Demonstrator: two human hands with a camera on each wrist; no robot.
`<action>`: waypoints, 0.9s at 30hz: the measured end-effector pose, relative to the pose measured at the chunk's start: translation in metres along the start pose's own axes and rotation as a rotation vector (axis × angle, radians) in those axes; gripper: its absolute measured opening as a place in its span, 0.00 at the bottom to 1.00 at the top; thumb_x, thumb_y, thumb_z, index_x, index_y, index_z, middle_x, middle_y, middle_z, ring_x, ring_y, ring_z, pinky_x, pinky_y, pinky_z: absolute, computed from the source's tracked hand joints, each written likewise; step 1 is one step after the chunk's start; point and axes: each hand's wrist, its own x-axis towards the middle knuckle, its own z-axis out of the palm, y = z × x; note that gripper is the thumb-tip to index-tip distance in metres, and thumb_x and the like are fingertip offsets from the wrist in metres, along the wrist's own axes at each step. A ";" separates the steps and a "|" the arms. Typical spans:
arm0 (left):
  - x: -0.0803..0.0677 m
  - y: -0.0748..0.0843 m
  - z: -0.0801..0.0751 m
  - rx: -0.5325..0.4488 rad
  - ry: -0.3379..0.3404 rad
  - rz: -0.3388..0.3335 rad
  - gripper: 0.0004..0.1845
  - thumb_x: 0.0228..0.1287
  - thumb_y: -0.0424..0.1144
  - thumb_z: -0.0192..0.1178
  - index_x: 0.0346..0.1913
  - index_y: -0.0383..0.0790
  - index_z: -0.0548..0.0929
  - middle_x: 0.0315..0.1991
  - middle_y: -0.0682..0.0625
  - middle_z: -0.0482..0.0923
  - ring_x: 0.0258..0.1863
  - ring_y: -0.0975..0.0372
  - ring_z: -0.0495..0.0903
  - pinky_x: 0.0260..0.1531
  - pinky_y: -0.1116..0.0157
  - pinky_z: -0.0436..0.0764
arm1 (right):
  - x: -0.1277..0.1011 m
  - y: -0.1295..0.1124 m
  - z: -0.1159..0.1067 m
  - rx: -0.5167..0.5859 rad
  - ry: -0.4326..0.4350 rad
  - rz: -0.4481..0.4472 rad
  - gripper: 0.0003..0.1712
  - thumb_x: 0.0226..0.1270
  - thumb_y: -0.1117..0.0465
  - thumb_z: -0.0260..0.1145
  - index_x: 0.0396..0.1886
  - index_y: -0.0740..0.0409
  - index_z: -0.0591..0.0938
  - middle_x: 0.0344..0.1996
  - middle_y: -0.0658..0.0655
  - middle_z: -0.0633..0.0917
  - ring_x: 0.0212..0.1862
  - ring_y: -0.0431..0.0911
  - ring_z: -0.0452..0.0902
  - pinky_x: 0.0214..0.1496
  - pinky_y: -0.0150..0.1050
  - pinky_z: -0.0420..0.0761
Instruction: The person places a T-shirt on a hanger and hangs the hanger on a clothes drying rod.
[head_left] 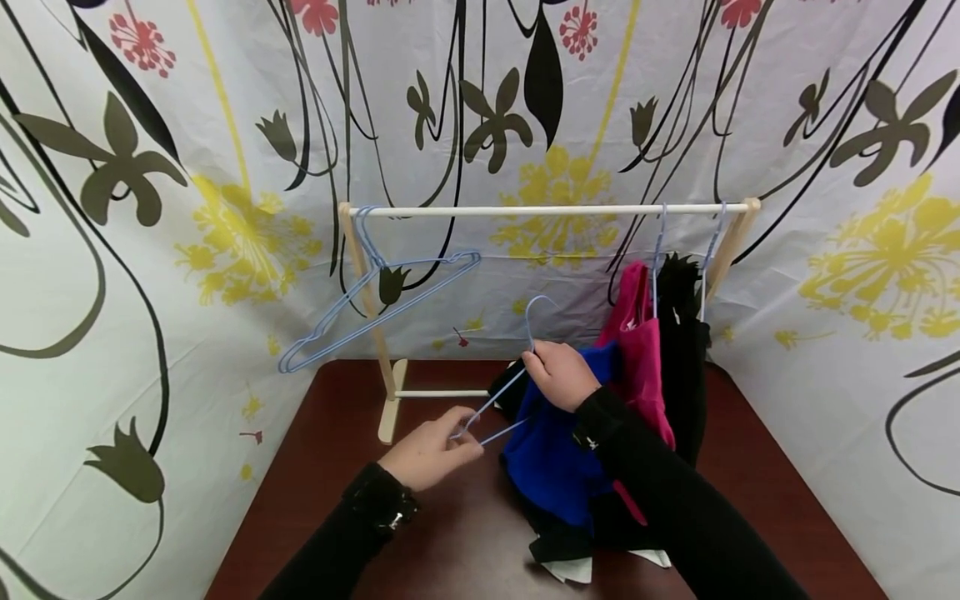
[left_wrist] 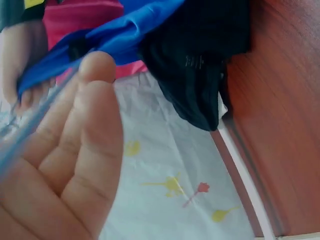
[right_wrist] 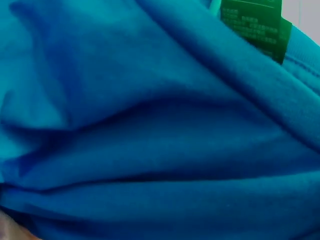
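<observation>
Seemingly both hands (head_left: 431, 450) (head_left: 558, 375) pinch a wire hanger (head_left: 498, 400) against blue cloth (head_left: 551, 462), rack (head_left: 547, 211) behind.

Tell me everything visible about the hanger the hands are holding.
The hanger is thin, pale blue wire, apparently coated. Its hook points up, free of the rail. The right hand grips it at the neck below the hook, and the left hand pinches the end of one shoulder, where two wire strands meet. It is held tilted above the brown table. Its other side disappears into the blue garment, so that half is hidden.
</observation>
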 end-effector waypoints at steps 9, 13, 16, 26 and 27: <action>0.003 -0.033 -0.001 -0.256 0.059 -0.032 0.25 0.83 0.57 0.36 0.58 0.45 0.77 0.43 0.49 0.84 0.40 0.51 0.83 0.39 0.59 0.81 | -0.003 0.006 -0.008 0.046 0.025 0.036 0.21 0.79 0.58 0.56 0.20 0.49 0.67 0.18 0.47 0.66 0.21 0.43 0.63 0.30 0.41 0.67; 0.012 -0.041 0.012 -0.275 0.097 -0.011 0.19 0.83 0.50 0.43 0.55 0.40 0.78 0.39 0.45 0.84 0.38 0.47 0.84 0.37 0.58 0.82 | -0.005 0.006 -0.009 0.080 0.033 0.045 0.22 0.79 0.58 0.55 0.20 0.50 0.66 0.18 0.47 0.65 0.20 0.43 0.61 0.29 0.40 0.66; 0.021 -0.040 0.028 -0.246 0.127 0.037 0.12 0.80 0.41 0.51 0.51 0.36 0.78 0.38 0.40 0.84 0.36 0.44 0.84 0.36 0.57 0.83 | -0.005 0.005 -0.010 0.098 0.053 0.044 0.22 0.79 0.58 0.56 0.20 0.50 0.66 0.17 0.46 0.65 0.20 0.44 0.61 0.28 0.40 0.65; 0.049 -0.015 0.086 0.011 0.217 -0.090 0.10 0.74 0.53 0.58 0.42 0.51 0.79 0.24 0.59 0.77 0.22 0.67 0.76 0.26 0.65 0.75 | -0.007 0.004 -0.006 0.113 0.067 0.028 0.21 0.79 0.59 0.56 0.20 0.49 0.68 0.17 0.46 0.65 0.20 0.43 0.62 0.28 0.39 0.66; 0.051 -0.014 0.088 0.022 0.214 -0.100 0.10 0.75 0.52 0.57 0.41 0.51 0.78 0.22 0.59 0.77 0.21 0.67 0.77 0.26 0.65 0.75 | -0.007 0.004 -0.006 0.114 0.069 0.023 0.21 0.79 0.59 0.56 0.21 0.49 0.68 0.18 0.46 0.66 0.20 0.43 0.62 0.28 0.39 0.66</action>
